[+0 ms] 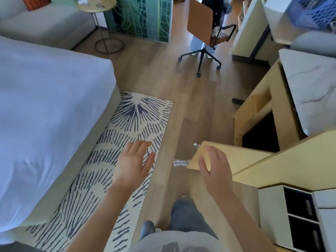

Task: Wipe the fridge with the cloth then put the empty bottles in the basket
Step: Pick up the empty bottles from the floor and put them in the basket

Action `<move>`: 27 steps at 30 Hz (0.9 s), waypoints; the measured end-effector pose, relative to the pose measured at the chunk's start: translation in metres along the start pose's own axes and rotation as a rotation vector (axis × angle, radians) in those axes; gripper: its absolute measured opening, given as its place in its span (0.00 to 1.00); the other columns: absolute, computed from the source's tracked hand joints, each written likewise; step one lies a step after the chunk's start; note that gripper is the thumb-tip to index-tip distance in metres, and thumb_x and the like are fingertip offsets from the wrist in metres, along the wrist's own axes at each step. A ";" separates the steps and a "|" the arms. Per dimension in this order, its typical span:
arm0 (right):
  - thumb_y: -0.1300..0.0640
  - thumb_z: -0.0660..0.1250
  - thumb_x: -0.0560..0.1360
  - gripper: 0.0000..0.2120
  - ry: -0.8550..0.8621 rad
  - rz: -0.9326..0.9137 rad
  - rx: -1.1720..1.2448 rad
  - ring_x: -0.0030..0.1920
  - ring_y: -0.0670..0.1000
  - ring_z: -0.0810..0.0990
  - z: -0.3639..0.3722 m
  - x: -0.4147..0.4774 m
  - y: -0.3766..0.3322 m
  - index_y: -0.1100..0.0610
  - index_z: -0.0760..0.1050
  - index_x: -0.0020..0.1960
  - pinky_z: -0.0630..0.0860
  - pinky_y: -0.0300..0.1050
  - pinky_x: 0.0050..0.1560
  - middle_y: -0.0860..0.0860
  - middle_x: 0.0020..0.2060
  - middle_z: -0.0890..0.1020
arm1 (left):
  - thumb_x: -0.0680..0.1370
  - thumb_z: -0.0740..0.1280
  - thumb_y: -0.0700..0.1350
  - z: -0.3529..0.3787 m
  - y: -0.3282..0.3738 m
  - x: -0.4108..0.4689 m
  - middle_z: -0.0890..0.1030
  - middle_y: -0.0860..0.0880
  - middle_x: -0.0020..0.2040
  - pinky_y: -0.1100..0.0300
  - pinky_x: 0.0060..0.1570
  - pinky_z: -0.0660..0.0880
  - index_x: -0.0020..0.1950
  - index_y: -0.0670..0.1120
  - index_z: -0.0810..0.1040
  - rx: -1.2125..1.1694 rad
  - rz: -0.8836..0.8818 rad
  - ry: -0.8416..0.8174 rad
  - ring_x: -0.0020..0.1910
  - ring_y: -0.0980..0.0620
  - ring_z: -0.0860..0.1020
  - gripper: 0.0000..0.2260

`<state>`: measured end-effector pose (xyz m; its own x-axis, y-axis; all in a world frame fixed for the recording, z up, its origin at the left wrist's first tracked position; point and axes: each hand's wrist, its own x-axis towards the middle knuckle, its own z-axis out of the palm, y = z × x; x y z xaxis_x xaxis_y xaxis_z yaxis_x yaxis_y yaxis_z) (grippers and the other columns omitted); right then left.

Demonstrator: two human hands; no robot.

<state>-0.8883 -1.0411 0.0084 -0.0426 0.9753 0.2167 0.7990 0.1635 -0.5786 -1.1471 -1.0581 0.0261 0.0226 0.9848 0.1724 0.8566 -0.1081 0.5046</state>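
My right hand [214, 170] holds the outer edge of a pale wooden cabinet door [234, 159] that stands swung out over the floor, thumb on the near side and fingers over the top. My left hand [134, 160] hovers with fingers spread above the rug edge, holding nothing. A clear plastic bottle [181, 162] lies on the wood floor, partly hidden behind the door. The cap of a second bottle [196, 144] peeks out at the door's far corner. A blue perforated basket [312, 13] sits on the counter at the top right. The dark cabinet opening [261, 133] shows beyond the door. No cloth is visible.
A bed with a white sheet [45, 115] fills the left. A patterned rug [127, 142] lies beside it. A wheeled office chair [205, 33] stands ahead with a person's legs behind it. A white cubby unit [298, 215] is at lower right, a round side table [98, 4] far left.
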 end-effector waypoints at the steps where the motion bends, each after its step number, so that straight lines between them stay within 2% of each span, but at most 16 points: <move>1: 0.45 0.55 0.80 0.23 -0.021 -0.007 -0.004 0.60 0.51 0.75 0.008 0.011 0.000 0.59 0.76 0.65 0.72 0.44 0.60 0.53 0.58 0.80 | 0.82 0.55 0.54 0.003 -0.007 0.008 0.80 0.45 0.58 0.46 0.52 0.77 0.63 0.41 0.78 -0.006 -0.009 0.004 0.56 0.43 0.77 0.22; 3: 0.45 0.55 0.81 0.22 -0.063 -0.006 -0.019 0.60 0.52 0.76 0.025 0.036 0.003 0.58 0.76 0.65 0.75 0.48 0.60 0.52 0.59 0.80 | 0.82 0.55 0.54 0.011 -0.020 0.026 0.81 0.46 0.57 0.46 0.52 0.78 0.63 0.41 0.78 -0.008 -0.028 0.000 0.56 0.43 0.77 0.21; 7: 0.50 0.60 0.82 0.17 -0.079 0.038 -0.028 0.60 0.54 0.78 0.061 0.095 0.014 0.59 0.76 0.65 0.78 0.54 0.59 0.53 0.59 0.81 | 0.81 0.55 0.55 0.024 -0.044 0.078 0.81 0.47 0.58 0.48 0.53 0.78 0.63 0.42 0.78 0.009 -0.066 -0.085 0.57 0.45 0.78 0.22; 13: 0.45 0.54 0.82 0.22 -0.064 0.079 -0.024 0.61 0.53 0.76 0.075 0.223 0.019 0.58 0.75 0.67 0.73 0.46 0.60 0.54 0.60 0.80 | 0.81 0.52 0.57 0.012 -0.062 0.213 0.80 0.47 0.60 0.49 0.57 0.76 0.65 0.42 0.77 0.028 -0.064 -0.150 0.59 0.46 0.77 0.26; 17: 0.39 0.51 0.80 0.29 -0.026 0.096 -0.038 0.63 0.53 0.76 0.073 0.314 0.019 0.56 0.75 0.67 0.75 0.51 0.63 0.53 0.62 0.79 | 0.82 0.53 0.57 0.003 -0.072 0.316 0.79 0.48 0.61 0.51 0.59 0.74 0.66 0.43 0.76 0.064 -0.001 -0.154 0.61 0.47 0.76 0.24; 19: 0.42 0.53 0.81 0.25 0.007 0.083 -0.059 0.63 0.53 0.76 0.076 0.351 0.022 0.57 0.75 0.67 0.75 0.51 0.63 0.53 0.62 0.79 | 0.83 0.55 0.56 0.004 -0.078 0.359 0.79 0.47 0.61 0.52 0.61 0.72 0.67 0.43 0.76 0.064 0.036 -0.152 0.61 0.46 0.75 0.22; 23: 0.52 0.63 0.81 0.17 0.103 0.120 -0.130 0.61 0.54 0.76 0.095 0.404 0.028 0.59 0.76 0.65 0.72 0.47 0.63 0.55 0.59 0.80 | 0.81 0.53 0.57 0.017 -0.097 0.427 0.80 0.47 0.61 0.49 0.61 0.74 0.66 0.42 0.77 0.048 0.118 -0.205 0.60 0.45 0.76 0.25; 27: 0.54 0.63 0.82 0.15 0.202 0.219 -0.176 0.61 0.53 0.73 0.130 0.438 0.036 0.59 0.76 0.65 0.66 0.42 0.62 0.56 0.58 0.80 | 0.81 0.53 0.56 0.040 -0.130 0.497 0.80 0.48 0.60 0.50 0.59 0.75 0.66 0.43 0.77 0.039 0.238 -0.305 0.58 0.46 0.76 0.24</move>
<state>-0.9564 -0.5890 -0.0196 0.2472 0.9324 0.2638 0.8682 -0.0922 -0.4876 -1.2262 -0.5490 0.0126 0.3707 0.9286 0.0184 0.8274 -0.3392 0.4475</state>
